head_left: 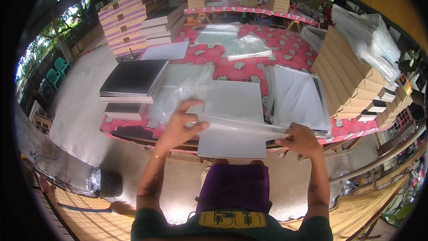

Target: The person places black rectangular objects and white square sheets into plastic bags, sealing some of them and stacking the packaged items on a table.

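Note:
A clear plastic sleeve point(243, 126) stretches between my hands, crossing a white board or stack of sheets point(234, 100) that overhangs the table's near edge. My left hand point(178, 125) has the sleeve's left end at its thumb and curled fingers, with the index finger raised apart. At the other end, my right hand point(304, 140) pinches the sleeve between thumb and fingers. Loose clear plastic sleeves point(185, 85) lie beside my left hand. Close to my right hand is a plastic-wrapped pile of white sheets point(296, 93) with dark edges showing beneath.
Black-covered book stacks point(133, 78) stand left on the pink patterned table point(285, 40). More plastic packs point(249, 47) lie farther back. Tall brown cardboard stacks point(347, 71), topped with plastic bags point(370, 35), rise at the right. Striped bundles point(125, 22) tower behind left. People work far off.

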